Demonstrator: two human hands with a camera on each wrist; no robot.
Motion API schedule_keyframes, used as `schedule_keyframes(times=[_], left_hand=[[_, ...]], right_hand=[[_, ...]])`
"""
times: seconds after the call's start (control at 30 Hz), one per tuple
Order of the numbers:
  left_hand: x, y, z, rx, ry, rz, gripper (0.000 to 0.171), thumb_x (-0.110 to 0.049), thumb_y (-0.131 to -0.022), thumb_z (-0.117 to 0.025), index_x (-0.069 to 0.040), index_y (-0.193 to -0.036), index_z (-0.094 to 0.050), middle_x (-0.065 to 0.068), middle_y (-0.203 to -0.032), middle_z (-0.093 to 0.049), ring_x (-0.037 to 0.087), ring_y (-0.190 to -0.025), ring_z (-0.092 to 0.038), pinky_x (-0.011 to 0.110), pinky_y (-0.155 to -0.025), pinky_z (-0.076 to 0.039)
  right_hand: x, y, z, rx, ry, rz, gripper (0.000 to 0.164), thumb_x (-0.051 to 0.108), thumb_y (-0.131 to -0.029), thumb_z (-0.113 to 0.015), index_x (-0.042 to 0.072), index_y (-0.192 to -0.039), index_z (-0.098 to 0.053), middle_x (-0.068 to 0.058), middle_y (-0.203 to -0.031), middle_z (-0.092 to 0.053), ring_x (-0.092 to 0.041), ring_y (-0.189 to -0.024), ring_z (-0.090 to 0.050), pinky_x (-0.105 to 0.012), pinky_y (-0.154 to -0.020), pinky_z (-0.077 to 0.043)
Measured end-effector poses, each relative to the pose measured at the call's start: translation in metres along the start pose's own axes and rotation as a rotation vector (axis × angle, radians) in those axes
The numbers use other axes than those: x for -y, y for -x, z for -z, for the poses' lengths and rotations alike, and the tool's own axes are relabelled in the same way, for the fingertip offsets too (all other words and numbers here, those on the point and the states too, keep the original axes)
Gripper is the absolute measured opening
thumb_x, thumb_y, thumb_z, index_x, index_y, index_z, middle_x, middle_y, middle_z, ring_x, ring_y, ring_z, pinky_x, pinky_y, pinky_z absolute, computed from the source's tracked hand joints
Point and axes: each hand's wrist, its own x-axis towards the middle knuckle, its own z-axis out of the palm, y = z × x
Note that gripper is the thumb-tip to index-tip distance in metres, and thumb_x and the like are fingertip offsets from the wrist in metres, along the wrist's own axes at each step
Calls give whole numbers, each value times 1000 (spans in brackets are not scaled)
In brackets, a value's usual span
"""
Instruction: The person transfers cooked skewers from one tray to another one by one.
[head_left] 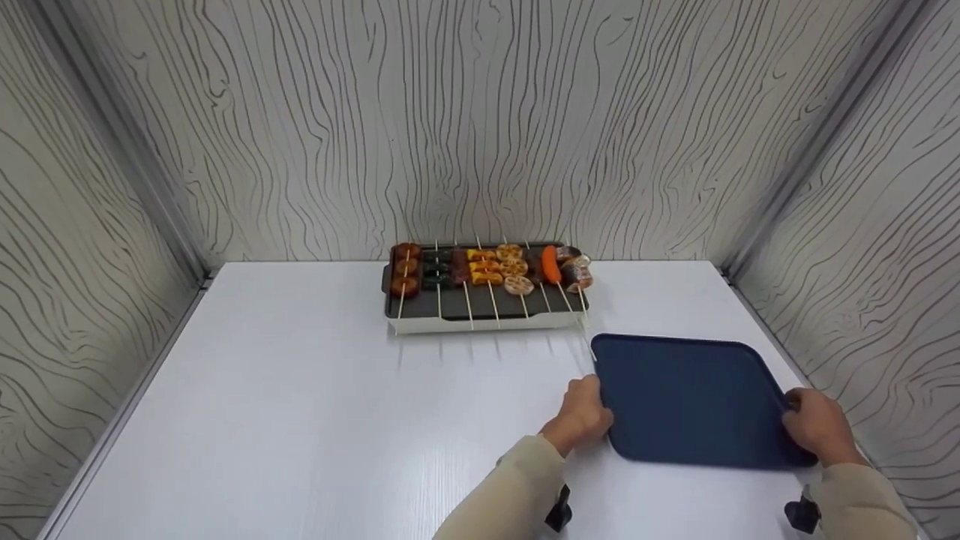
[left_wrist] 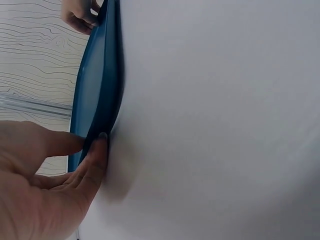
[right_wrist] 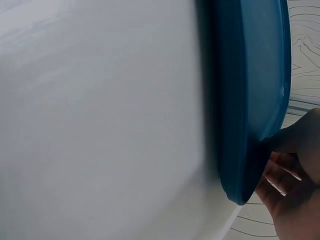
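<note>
A dark blue rectangular tray with rounded corners lies low over the white table at the right front, nothing on it. My left hand pinches its left rim; in the left wrist view the thumb is on the inner side and the fingers press the outer wall. On the opposite short side, my right hand grips the rim near the front corner. In the right wrist view that hand's thumb reaches over the tray's edge, with the other fingers on the outside.
At the back middle of the white table stands a grill with several food skewers, including a sausage and lotus root slices. One skewer stick at its right end points toward the tray's back left corner. Wood-patterned walls enclose the table.
</note>
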Motion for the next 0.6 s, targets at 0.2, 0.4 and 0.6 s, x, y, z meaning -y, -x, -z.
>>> schedule_keyframes(times=[0.2, 0.4, 0.6], left_hand=[[3, 2, 4, -16, 15, -58, 25, 5, -83, -67, -3, -106, -64, 8, -95, -66, 12, -83, -55, 30, -82, -54], [7, 4, 11, -28, 32, -129, 27, 7, -79, -65, -2, -105, -66, 5, -90, -67, 10, -77, -52, 27, -74, -51], [9, 6, 16, -34, 76, -127, 27, 7, -79, -65, -1, -105, -67, 6, -93, -69, 11, -76, -51, 26, -72, -50]], right_hand=[[3, 1, 0, -21, -7, 13, 38, -1, -84, -54, -26, -113, -55, -41, -103, -61, -59, -98, -58, -67, -84, -47], [8, 4, 4, -47, -4, 9, 39, -1, -83, -54, -25, -114, -55, -41, -105, -62, -61, -101, -56, -67, -85, -46], [16, 4, 11, -52, -11, 33, 40, -2, -83, -54, -26, -115, -54, -41, -103, -62, -60, -99, -58, -68, -84, -45]])
